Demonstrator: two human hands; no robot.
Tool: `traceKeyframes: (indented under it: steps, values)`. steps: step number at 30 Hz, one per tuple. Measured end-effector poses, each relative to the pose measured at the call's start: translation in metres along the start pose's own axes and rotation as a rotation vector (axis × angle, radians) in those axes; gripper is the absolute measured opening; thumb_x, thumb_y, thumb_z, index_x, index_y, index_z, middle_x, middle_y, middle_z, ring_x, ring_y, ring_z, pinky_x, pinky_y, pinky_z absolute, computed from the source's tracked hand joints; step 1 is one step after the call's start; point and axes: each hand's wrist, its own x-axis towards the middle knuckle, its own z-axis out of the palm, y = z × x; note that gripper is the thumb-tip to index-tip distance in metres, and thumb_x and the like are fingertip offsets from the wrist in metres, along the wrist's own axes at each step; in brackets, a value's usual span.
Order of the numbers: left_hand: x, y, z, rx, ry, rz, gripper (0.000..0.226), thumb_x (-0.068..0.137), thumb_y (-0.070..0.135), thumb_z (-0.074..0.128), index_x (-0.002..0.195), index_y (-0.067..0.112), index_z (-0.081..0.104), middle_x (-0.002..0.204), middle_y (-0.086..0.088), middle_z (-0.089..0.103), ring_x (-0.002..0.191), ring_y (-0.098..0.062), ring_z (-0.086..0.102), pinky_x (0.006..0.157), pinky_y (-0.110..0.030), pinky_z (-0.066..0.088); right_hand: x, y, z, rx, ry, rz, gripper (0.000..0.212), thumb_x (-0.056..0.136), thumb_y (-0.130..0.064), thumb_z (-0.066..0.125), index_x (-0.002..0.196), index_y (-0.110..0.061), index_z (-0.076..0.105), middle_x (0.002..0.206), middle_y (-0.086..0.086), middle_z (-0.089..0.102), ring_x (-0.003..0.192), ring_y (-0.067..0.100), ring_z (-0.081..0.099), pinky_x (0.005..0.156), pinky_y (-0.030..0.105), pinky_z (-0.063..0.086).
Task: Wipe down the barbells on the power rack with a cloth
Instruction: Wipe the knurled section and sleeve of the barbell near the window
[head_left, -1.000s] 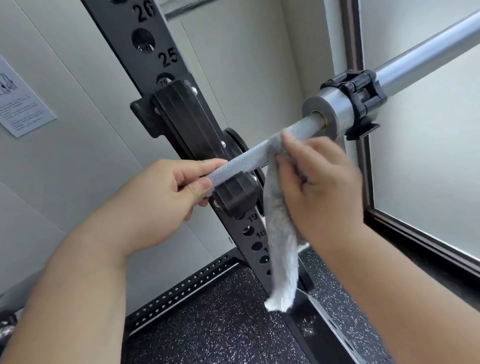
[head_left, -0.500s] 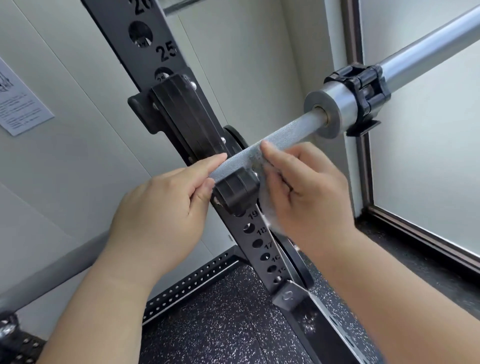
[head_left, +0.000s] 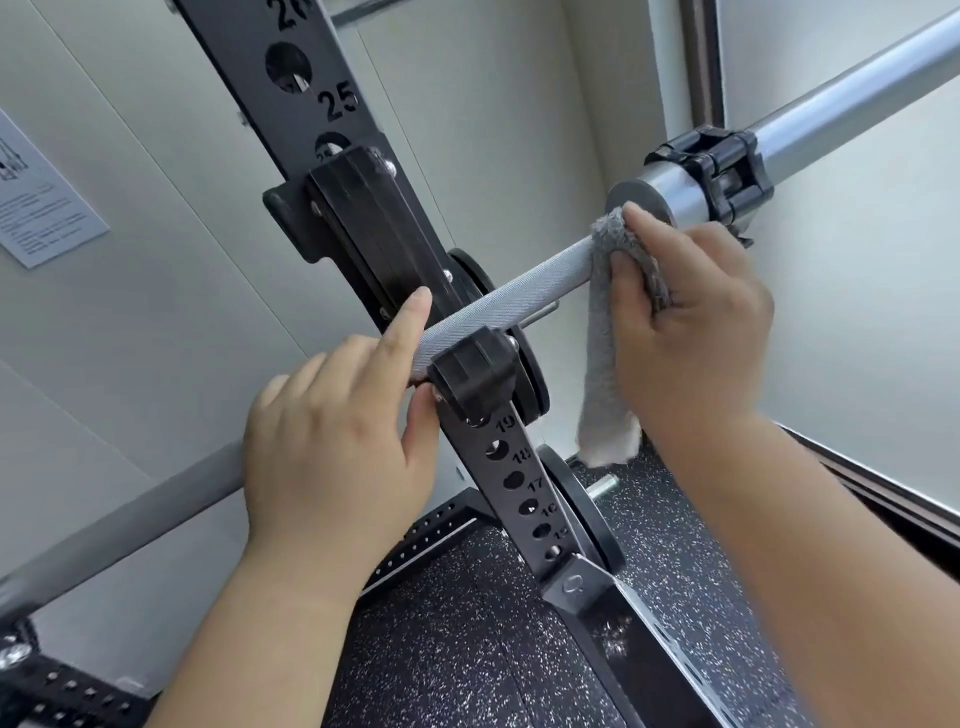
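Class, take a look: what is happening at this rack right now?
A person is wiping a barbell resting on a power rack. The right hand presses a grey cloth around the knurled shaft just beside the sleeve collar. The left hand steadies the bar at the black hook.

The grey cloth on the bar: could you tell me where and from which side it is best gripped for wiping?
Grip the cloth where it drapes over the knurled bar, coming from the near side as the right hand does; the loose tail hangs free below.
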Motion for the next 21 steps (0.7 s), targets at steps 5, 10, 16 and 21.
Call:
traceKeyframes:
  steps: [5, 10, 16, 21]
  values:
    - [0.005, -0.003, -0.002, 0.004, 0.000, 0.009, 0.052, 0.094, 0.024, 0.055, 0.145, 0.033, 0.057, 0.079, 0.003, 0.056, 0.067, -0.031, 0.056, 0.057, -0.031, 0.030, -0.033, -0.018, 0.013, 0.093, -0.160, -0.116, 0.025, 0.100, -0.018, 0.067, 0.121, -0.011, 0.076, 0.084, 0.006, 0.060, 0.068, 0.020, 0.056, 0.059, 0.035, 0.050]
    - [0.011, -0.010, -0.011, -0.082, -0.184, -0.026, 0.052, 0.095, 0.039, 0.047, 0.146, 0.052, 0.044, 0.093, 0.008, 0.065, 0.082, -0.034, 0.064, 0.063, -0.041, 0.051, -0.013, -0.005, 0.005, 0.037, -0.062, -0.021, 0.026, 0.098, -0.015, 0.067, 0.123, -0.010, 0.074, 0.091, -0.001, 0.060, 0.079, 0.013, 0.055, 0.074, 0.008, 0.041]
    - [0.027, -0.019, -0.021, -0.269, -0.437, -0.125, 0.048, 0.102, 0.049, 0.049, 0.137, 0.077, 0.031, 0.117, 0.029, 0.068, 0.113, -0.017, 0.064, 0.090, -0.038, 0.049, -0.031, -0.020, 0.012, 0.085, -0.190, -0.148, 0.026, 0.099, -0.018, 0.068, 0.124, -0.012, 0.074, 0.090, 0.004, 0.063, 0.073, 0.017, 0.058, 0.064, 0.032, 0.053]
    - [0.025, -0.016, -0.022, -0.229, -0.420, -0.071, 0.057, 0.101, 0.049, 0.043, 0.139, 0.081, 0.016, 0.114, 0.023, 0.068, 0.102, -0.019, 0.063, 0.084, -0.038, 0.049, -0.010, -0.010, 0.008, 0.040, -0.033, -0.002, 0.026, 0.098, -0.018, 0.067, 0.121, -0.009, 0.075, 0.092, 0.001, 0.061, 0.079, 0.013, 0.056, 0.074, 0.010, 0.042]
